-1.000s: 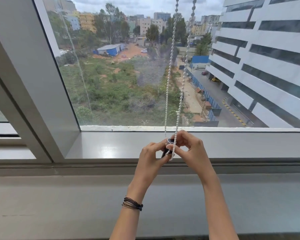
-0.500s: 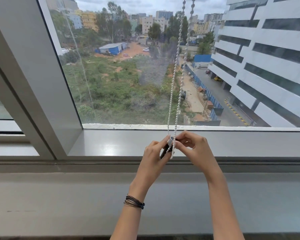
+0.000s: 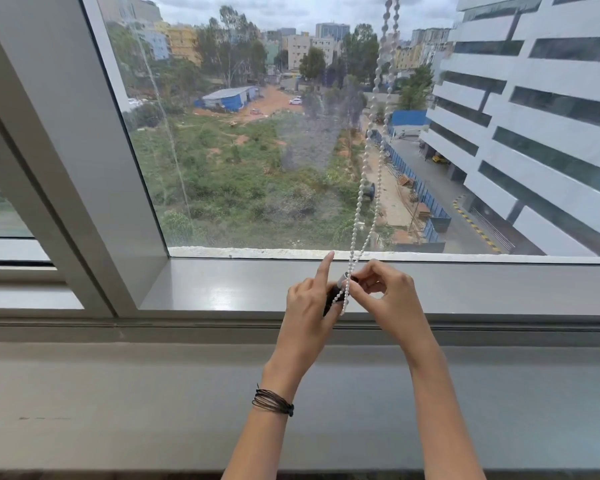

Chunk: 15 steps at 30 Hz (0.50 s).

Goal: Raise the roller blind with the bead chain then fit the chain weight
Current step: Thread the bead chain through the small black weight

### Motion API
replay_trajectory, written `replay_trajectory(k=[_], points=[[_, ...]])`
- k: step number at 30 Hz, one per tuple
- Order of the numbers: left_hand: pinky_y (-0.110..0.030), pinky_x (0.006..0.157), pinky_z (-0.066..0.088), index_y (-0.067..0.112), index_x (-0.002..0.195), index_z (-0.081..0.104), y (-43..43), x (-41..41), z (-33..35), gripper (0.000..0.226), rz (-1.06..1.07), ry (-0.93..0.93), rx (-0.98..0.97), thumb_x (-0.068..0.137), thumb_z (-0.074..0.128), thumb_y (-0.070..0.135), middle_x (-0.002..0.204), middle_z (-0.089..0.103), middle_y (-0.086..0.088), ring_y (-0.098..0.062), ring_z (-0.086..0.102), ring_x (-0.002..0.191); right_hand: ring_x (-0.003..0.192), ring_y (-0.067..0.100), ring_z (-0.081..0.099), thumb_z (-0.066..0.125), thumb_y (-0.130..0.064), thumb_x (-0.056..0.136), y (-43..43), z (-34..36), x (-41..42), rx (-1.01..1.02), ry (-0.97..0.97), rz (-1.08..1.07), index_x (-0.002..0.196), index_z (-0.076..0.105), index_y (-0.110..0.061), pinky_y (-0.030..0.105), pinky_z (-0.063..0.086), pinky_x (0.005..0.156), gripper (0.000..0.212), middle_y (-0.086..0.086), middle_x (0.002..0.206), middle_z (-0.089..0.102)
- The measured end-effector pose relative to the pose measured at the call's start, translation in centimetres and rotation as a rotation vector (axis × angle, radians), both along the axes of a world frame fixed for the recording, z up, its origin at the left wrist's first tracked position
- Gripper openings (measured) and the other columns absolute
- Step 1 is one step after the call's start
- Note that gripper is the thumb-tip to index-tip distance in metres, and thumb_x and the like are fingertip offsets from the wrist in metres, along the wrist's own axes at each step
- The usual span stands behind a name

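- Gripping the chain weight (image 3: 334, 296) in the left hand (image 3: 307, 308), with thumb and lower fingers curled tight round its dark body.
- Left index finger (image 3: 326, 268) held straight and pointing up, off the weight, just left of the chain.
- Pinching with the right hand (image 3: 392, 296), thumb and forefinger tips closed on the bead chain (image 3: 368, 161) at the pale top end of the weight, other fingers loosely curled behind.
- Fingertips of both hands nearly meeting, with the weight between them, tilted, top end toward the right fingers.
- Two white strands rising from the pinch to the top of view, and a short loop hanging just below the right fingertips, across the weight.
- Cannot tell whether the chain sits inside the weight, as the fingers hide it.
- Beyond the knuckles, a grey window sill (image 3: 222, 289); on the left wrist, a dark cord bracelet (image 3: 272, 401).
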<state>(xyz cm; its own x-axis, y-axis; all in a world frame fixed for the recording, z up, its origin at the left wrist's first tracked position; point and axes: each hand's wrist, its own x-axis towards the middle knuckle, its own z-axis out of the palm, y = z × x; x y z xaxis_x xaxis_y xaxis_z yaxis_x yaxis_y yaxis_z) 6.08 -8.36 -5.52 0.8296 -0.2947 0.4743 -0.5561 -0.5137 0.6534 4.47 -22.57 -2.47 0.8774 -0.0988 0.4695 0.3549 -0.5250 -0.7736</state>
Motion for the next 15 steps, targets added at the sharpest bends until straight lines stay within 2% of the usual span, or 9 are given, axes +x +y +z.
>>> replay_trajectory(k=[7, 10, 15], points=[[-0.027, 0.102, 0.021, 0.028, 0.143, -0.005, 0.4, -0.1, 0.3, 0.074, 0.015, -0.093, 0.144, 0.093, 0.049, 0.019, 0.110, 0.065, 0.001, -0.019, 0.052, 0.102, 0.063, 0.008, 0.060, 0.072, -0.008, 0.077, -0.1, 0.5, 0.0, -0.035, 0.008, 0.053, 0.074, 0.061, -0.003, 0.010, 0.047, 0.061, 0.012, 0.004, 0.068, 0.065], [-0.029, 0.103, 0.022, 0.031, 0.139, -0.012, 0.6, -0.1, 0.5, 0.076, -0.005, -0.098, 0.174, 0.093, 0.047, 0.017, 0.104, 0.064, 0.000, -0.020, 0.051, 0.098, 0.067, 0.015, 0.064, 0.072, -0.011, 0.077, -0.4, 0.9, -0.1, -0.008, 0.034, 0.100, 0.077, 0.063, -0.002, 0.017, 0.052, 0.065, 0.013, 0.006, 0.073, 0.068], [-0.034, 0.103, 0.028, 0.028, 0.141, -0.008, 1.1, -0.1, 1.0, 0.069, -0.080, -0.099, 0.173, 0.090, 0.037, 0.015, 0.098, 0.061, 0.001, -0.022, 0.052, 0.092, 0.068, 0.012, 0.066, 0.073, -0.011, 0.077, -0.8, 1.3, -0.1, -0.041, 0.081, 0.144, 0.078, 0.062, -0.005, 0.024, 0.055, 0.070, 0.012, -0.001, 0.073, 0.068]])
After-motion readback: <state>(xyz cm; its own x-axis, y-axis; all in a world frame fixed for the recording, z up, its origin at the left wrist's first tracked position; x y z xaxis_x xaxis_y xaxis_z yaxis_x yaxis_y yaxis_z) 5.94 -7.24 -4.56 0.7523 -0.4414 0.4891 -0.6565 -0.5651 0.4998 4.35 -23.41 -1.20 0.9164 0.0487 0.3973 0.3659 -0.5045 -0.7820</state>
